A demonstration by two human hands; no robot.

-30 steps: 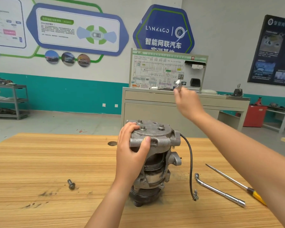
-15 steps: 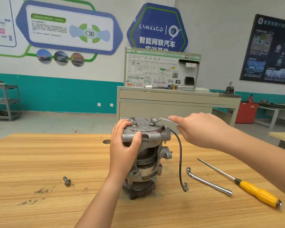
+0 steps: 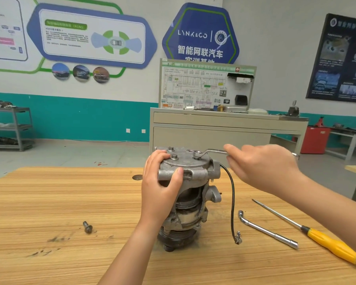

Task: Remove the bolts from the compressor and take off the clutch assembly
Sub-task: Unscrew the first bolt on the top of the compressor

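The grey metal compressor [image 3: 190, 194] stands upright on the wooden table [image 3: 49, 202], pulley end down. My left hand [image 3: 160, 186] grips its top housing from the left, thumb on the front lug. Two bolts [image 3: 172, 153] stick up from the top plate beside my fingers. My right hand [image 3: 263, 163] holds the handle of a ring wrench [image 3: 206, 152], whose ring end sits over a bolt on the right of the top plate. A black wire [image 3: 232, 202] hangs from the compressor's right side.
A loose bolt [image 3: 87, 226] lies on the table to the left. To the right lie an L-shaped socket wrench [image 3: 267, 230] and a yellow-handled screwdriver [image 3: 329, 242]. A round hole [image 3: 137, 177] is in the tabletop behind. A grey cabinet [image 3: 224, 128] stands beyond the table.
My right hand came down from up in the air with the wrench and set its ring end on a top bolt. My left hand kept its grip on the housing.
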